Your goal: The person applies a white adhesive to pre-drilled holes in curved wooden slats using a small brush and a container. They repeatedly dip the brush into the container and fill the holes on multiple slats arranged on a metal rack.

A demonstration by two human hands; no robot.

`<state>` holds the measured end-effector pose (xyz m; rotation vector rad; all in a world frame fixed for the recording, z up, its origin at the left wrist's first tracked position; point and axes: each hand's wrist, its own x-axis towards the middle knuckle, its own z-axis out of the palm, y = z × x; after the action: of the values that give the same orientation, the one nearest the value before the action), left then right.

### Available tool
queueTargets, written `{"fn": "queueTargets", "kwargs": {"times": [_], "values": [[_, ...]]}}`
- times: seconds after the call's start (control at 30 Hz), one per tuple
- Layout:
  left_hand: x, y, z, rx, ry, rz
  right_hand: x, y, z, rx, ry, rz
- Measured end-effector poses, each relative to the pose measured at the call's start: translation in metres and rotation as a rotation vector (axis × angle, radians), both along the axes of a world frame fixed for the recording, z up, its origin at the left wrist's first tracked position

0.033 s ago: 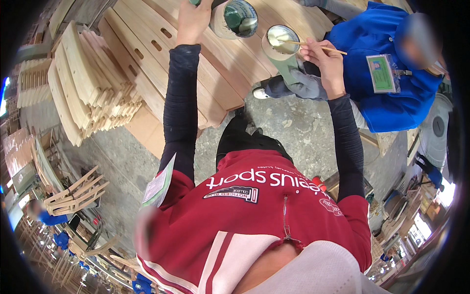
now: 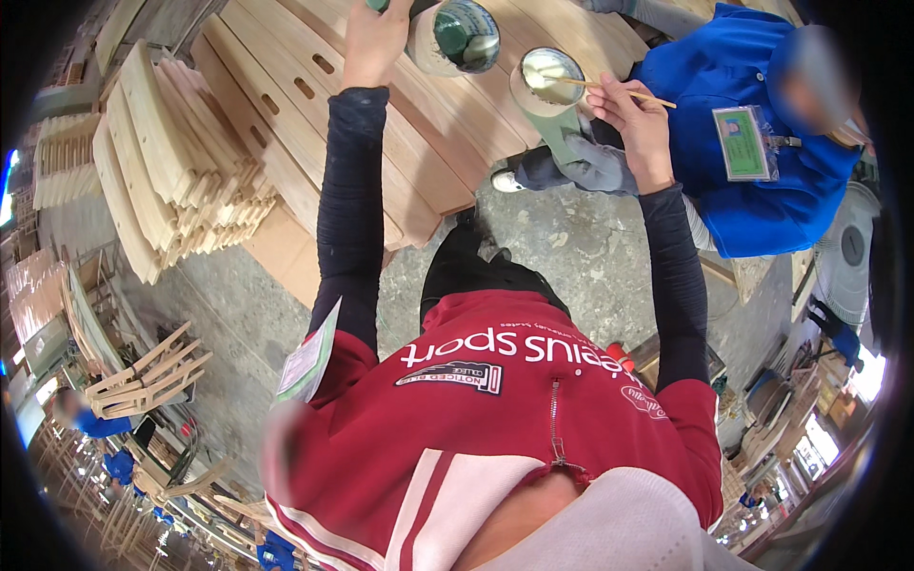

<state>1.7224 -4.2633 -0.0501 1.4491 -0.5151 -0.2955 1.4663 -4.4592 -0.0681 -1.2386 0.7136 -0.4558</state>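
Observation:
In my right hand (image 2: 633, 119) is a thin wooden stick (image 2: 647, 97), pinched between thumb and fingers. Its far end reaches into a small tub (image 2: 531, 100) with pale, cream-coloured stuff inside. A co-worker's gloved hand (image 2: 600, 164), grey and green, is just below that tub. My left hand (image 2: 376, 46) is at the top edge over the boards, its fingertips cut off by the frame. Something green (image 2: 378, 4) shows at its fingers; I cannot make out its kind. Beside this hand stands a second tub (image 2: 433, 59) with a dark green lump in it.
Pale wooden boards (image 2: 419, 143), some with oval slots, lie under the tubs. Stacked wooden parts (image 2: 157, 152) stand at the left. A co-worker in blue (image 2: 752, 205) is close on the right, near a large fan (image 2: 850, 243). Chair frames (image 2: 148, 381) stand on the concrete floor (image 2: 238, 324).
Almost nothing differs. The tub with the pale stuff and the stick in my right hand have shifted very slightly to the right.

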Motion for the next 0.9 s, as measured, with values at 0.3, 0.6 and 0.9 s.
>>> {"fn": "queueTargets", "kwargs": {"times": [0.3, 0.6, 0.9], "values": [[0.001, 0.001, 0.003, 0.079, -0.049, 0.009, -0.015, -0.01, 0.007, 0.313, -0.065, -0.083], [-0.009, -0.009, 0.018, 0.314, -0.152, 0.037, -0.018, -0.007, 0.024, 0.167, -0.053, -0.105], [-0.021, -0.019, 0.023, 0.272, -0.178, 0.013, 0.024, 0.035, 0.06, -0.626, -0.293, 0.055]]}}
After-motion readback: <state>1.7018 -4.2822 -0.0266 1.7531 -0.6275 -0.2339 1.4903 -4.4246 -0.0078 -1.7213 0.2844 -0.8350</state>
